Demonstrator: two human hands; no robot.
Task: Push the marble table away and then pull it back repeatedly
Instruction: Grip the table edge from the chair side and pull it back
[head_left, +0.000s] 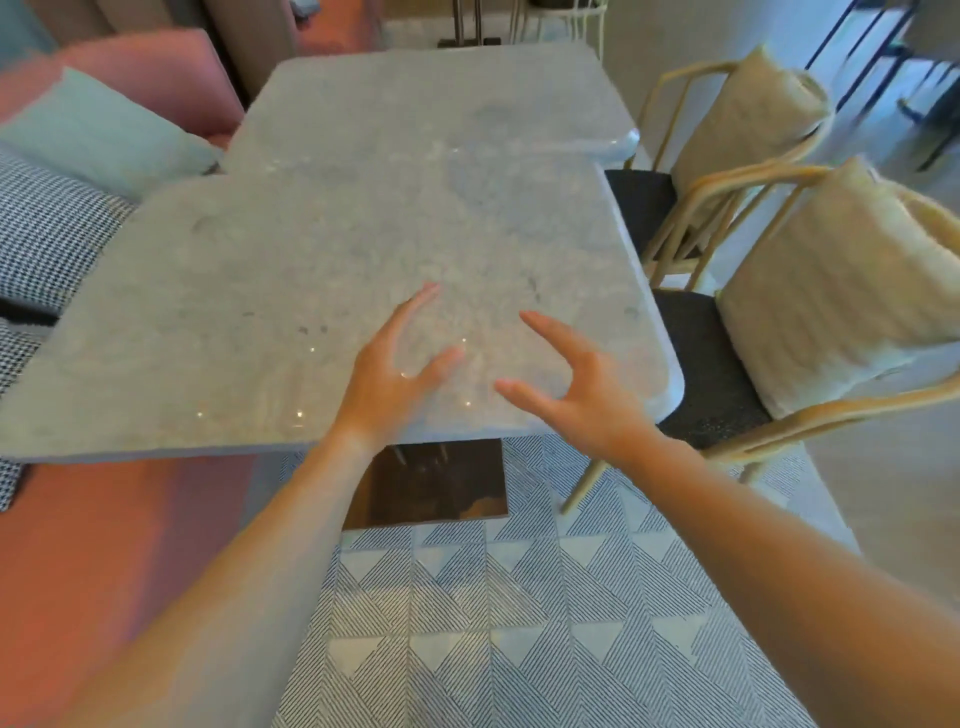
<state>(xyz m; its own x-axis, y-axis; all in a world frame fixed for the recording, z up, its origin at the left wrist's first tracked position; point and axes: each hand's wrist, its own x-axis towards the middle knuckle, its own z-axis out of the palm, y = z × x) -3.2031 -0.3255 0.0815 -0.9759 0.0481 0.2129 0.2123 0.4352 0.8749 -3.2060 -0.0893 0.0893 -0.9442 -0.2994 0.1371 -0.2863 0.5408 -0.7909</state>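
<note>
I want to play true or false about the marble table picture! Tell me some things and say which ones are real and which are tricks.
1. Both hands are over the near marble table. True: the left hand and the right hand are spread open above its near edge.
2. The right hand is holding a cup. False: it is open and holds nothing.
3. Two chairs stand on the right side of the table. True: the near chair and the far chair each carry a cream cushion.
4. The rug under the table is plain red. False: it has a pattern of striped triangles in blue-grey and white.
5. A second marble table stands beyond the near one. True.
</note>
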